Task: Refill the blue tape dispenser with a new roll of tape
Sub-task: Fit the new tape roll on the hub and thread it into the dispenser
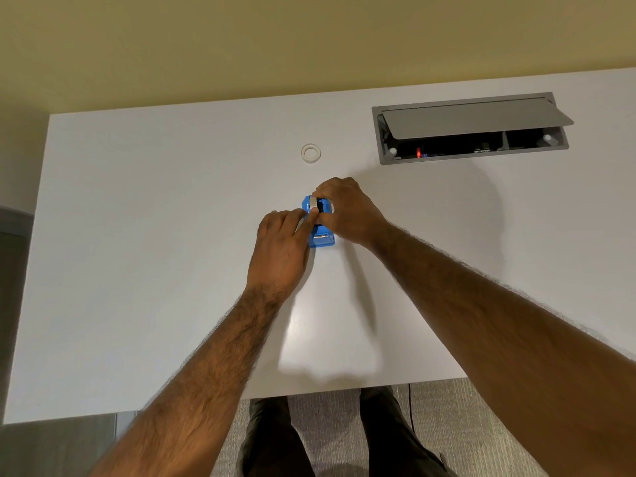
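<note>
The blue tape dispenser (323, 239) lies on the white table (137, 270), its metal cutter end toward me. A roll with a pale band and a black hub (317, 204) sits upright in its far end. My right hand (347, 211) wraps over the dispenser's far right side, fingers on that roll. My left hand (280, 242) rests against the dispenser's left side, its index finger pressed on the roll. A second, whitish tape ring (311, 153) lies flat on the table, farther away and apart from both hands.
A grey cable box (471, 129) with its lid propped open is sunk into the table at the far right. A yellowish wall runs behind the table. My legs and grey carpet show below the near table edge.
</note>
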`<state>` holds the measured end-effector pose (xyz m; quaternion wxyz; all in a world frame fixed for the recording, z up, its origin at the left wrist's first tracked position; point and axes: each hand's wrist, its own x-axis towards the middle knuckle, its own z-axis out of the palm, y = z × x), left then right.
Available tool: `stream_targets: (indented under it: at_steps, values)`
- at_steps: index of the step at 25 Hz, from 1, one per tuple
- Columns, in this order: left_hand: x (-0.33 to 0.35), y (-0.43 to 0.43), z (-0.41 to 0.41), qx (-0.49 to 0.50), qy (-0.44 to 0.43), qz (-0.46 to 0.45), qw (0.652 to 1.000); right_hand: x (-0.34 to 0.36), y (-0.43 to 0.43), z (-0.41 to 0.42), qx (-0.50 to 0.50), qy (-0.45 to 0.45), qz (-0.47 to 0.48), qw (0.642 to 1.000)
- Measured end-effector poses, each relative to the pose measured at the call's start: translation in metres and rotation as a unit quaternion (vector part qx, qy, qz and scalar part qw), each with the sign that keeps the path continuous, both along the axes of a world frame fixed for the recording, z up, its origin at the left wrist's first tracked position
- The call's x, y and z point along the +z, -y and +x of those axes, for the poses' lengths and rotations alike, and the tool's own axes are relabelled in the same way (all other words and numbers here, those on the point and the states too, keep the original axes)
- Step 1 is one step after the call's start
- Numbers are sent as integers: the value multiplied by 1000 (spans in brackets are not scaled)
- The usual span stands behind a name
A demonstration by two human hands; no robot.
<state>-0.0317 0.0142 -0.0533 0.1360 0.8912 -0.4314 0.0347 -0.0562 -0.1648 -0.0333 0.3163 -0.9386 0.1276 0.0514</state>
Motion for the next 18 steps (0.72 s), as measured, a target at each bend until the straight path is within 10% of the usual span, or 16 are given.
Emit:
stream_targets:
  at_steps: [18]
  values:
    - [6,15,9,14,-11,41,999,-4,3,3,26,-5,-30,999]
